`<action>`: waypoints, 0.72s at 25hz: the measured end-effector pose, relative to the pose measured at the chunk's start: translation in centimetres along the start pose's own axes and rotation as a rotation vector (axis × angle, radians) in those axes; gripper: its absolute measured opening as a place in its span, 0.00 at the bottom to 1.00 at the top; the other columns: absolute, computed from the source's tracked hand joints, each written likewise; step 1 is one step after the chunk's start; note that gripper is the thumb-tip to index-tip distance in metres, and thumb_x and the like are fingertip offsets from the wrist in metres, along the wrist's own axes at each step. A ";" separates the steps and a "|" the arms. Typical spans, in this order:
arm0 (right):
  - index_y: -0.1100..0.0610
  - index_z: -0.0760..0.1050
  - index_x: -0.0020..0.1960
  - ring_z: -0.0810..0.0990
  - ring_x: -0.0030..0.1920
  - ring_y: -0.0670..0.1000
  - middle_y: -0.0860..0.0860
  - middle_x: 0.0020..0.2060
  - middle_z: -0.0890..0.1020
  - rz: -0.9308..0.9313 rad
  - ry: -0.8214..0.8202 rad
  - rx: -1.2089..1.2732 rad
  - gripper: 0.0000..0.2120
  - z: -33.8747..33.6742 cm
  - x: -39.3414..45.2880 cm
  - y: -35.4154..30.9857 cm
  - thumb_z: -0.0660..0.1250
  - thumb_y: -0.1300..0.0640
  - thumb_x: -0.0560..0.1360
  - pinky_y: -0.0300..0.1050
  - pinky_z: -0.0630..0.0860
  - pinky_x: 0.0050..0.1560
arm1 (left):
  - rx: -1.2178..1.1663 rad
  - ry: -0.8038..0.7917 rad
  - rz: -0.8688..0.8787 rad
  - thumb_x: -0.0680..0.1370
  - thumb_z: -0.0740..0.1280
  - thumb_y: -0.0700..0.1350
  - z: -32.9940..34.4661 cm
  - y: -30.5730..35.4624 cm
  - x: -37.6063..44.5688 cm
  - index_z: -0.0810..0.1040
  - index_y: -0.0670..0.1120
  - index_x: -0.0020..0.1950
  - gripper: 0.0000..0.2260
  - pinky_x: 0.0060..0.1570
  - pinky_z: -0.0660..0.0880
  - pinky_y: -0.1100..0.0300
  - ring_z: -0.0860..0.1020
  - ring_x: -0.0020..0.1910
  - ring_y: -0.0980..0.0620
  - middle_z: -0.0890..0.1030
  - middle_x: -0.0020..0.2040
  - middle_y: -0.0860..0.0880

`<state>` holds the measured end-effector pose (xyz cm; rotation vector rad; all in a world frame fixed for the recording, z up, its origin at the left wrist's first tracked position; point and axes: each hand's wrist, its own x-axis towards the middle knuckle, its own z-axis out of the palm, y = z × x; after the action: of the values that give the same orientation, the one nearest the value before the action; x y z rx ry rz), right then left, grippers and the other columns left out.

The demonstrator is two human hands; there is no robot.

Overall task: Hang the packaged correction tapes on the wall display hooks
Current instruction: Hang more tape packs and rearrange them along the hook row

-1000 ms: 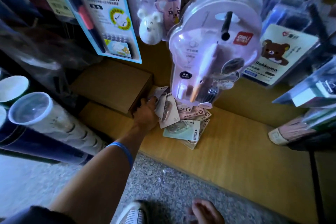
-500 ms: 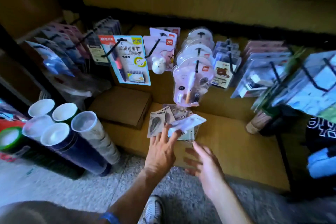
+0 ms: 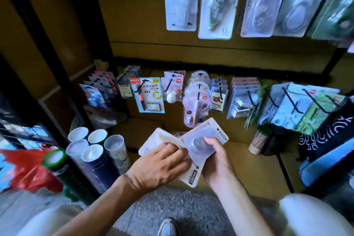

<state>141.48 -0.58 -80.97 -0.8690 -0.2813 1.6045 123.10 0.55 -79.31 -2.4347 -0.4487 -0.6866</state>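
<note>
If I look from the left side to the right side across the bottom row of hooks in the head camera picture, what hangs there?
Blue pen card → pink mouse pack → round clear packs → bear card → green and blue boxes.

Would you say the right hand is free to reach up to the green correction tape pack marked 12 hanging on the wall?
Probably not yet: the right hand grips a blister pack, though nothing blocks the way up to the green pack.
</note>
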 end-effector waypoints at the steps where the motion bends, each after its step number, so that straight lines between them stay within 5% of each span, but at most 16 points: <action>1: 0.62 0.72 0.69 0.78 0.52 0.59 0.61 0.57 0.79 -0.029 -0.068 0.024 0.45 0.9 -0.9 -0.7 0.78 0.47 0.56 0.52 0.73 0.50 | 0.021 0.057 -0.033 0.86 0.46 0.42 -1.8 -0.5 0.8 0.70 0.45 0.57 0.14 0.49 0.69 0.52 0.70 0.48 0.46 0.71 0.56 0.47; 5: 0.57 0.83 0.53 0.83 0.42 0.54 0.57 0.48 0.85 -0.142 -0.206 0.128 0.14 4.8 -4.0 -3.4 0.67 0.54 0.70 0.47 0.79 0.44 | -0.010 0.262 -0.394 0.79 0.64 0.49 -6.4 -1.8 3.7 0.76 0.52 0.55 0.06 0.60 0.65 0.46 0.71 0.57 0.44 0.73 0.62 0.48; 8: 0.58 0.80 0.57 0.85 0.41 0.52 0.57 0.46 0.86 -0.236 -0.243 0.174 0.16 7.8 -5.3 -4.5 0.64 0.56 0.71 0.44 0.82 0.40 | -0.067 0.374 -0.795 0.68 0.77 0.47 -7.7 -3.0 5.4 0.78 0.57 0.64 0.25 0.68 0.62 0.37 0.65 0.71 0.38 0.65 0.74 0.42; 11: 0.54 0.78 0.63 0.83 0.50 0.55 0.58 0.53 0.84 -0.349 -0.195 0.153 0.21 9.3 -4.8 -4.9 0.66 0.56 0.70 0.50 0.81 0.47 | -0.442 0.308 -1.049 0.66 0.79 0.39 -7.1 -4.5 5.8 0.60 0.60 0.77 0.46 0.71 0.64 0.44 0.59 0.78 0.44 0.54 0.80 0.44; 14: 0.52 0.78 0.62 0.83 0.50 0.57 0.58 0.54 0.84 -0.412 -0.117 0.107 0.20 9.7 -3.5 -4.9 0.68 0.56 0.70 0.52 0.81 0.46 | -1.200 0.398 -1.125 0.66 0.77 0.30 -6.3 -5.1 6.1 0.67 0.57 0.73 0.42 0.54 0.81 0.53 0.80 0.62 0.50 0.77 0.68 0.46; 16: 0.52 0.80 0.57 0.85 0.43 0.54 0.56 0.48 0.86 -0.435 -0.082 0.062 0.14 9.5 -3.1 -5.0 0.66 0.59 0.73 0.49 0.81 0.39 | -1.623 0.482 -1.196 0.65 0.68 0.22 -6.3 -5.3 6.0 0.72 0.55 0.70 0.40 0.38 0.82 0.57 0.84 0.53 0.47 0.82 0.61 0.42; 18: 0.52 0.81 0.56 0.86 0.43 0.54 0.56 0.48 0.86 -0.453 -0.053 0.022 0.12 9.3 -2.5 -5.1 0.66 0.61 0.75 0.48 0.80 0.39 | -1.841 0.577 -1.242 0.62 0.64 0.27 -6.4 -5.8 6.2 0.73 0.56 0.70 0.39 0.35 0.80 0.59 0.85 0.49 0.45 0.84 0.57 0.43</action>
<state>139.06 1.02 -70.47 -0.6870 -0.4624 1.2068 123.13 2.23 -68.80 -2.5749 -1.5554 -3.3778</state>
